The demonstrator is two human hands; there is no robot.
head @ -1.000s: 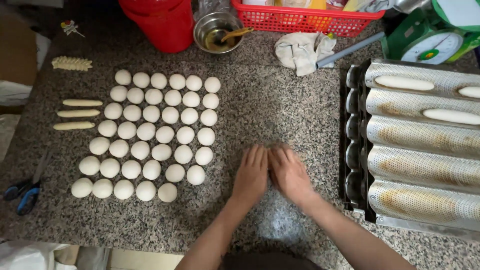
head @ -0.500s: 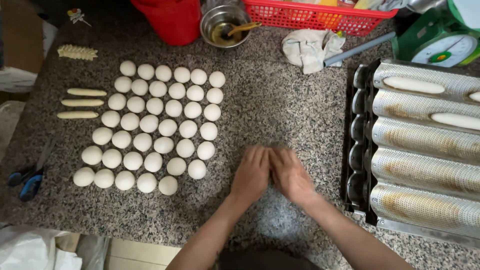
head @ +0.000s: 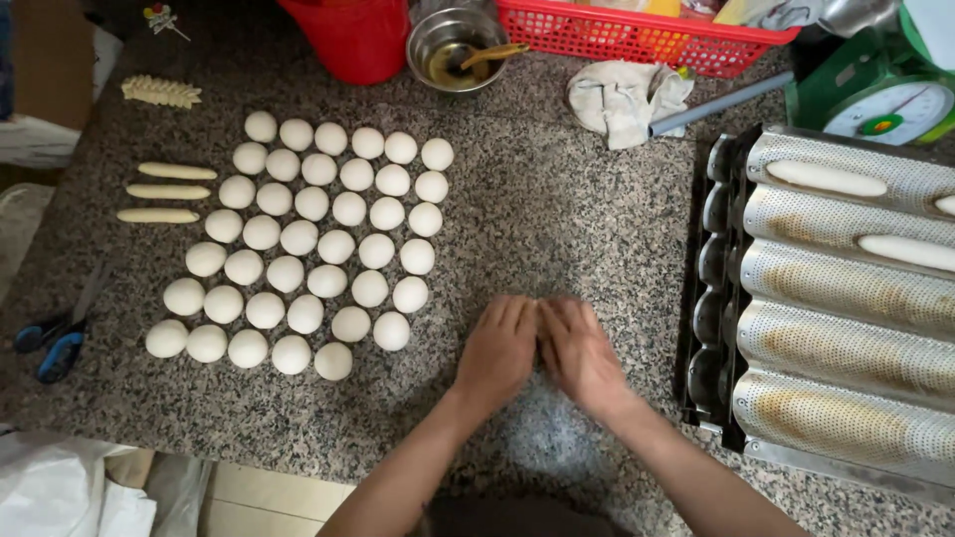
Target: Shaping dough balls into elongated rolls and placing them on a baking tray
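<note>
Hands pressed flat together on the counter, much as before.

I see my left hand (head: 497,350) and right hand (head: 580,353) still side by side, palms down, fingers extended; anything beneath is hidden. Dough balls (head: 308,242) lie left, the perforated tray (head: 846,288) right, unchanged.

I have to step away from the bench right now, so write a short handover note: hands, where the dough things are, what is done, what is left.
Left hand and right hand: side by side, palms down on the counter, fingertips touching; whatever lies under them is hidden.
Dough balls: rows on the counter, left of the hands.
Done: three dough sticks lie at the far left; three more shaped pieces lie in the top channels of the baguette tray on the right.
Left: the balls are all still round; the tray's lower channels hold nothing.
</note>
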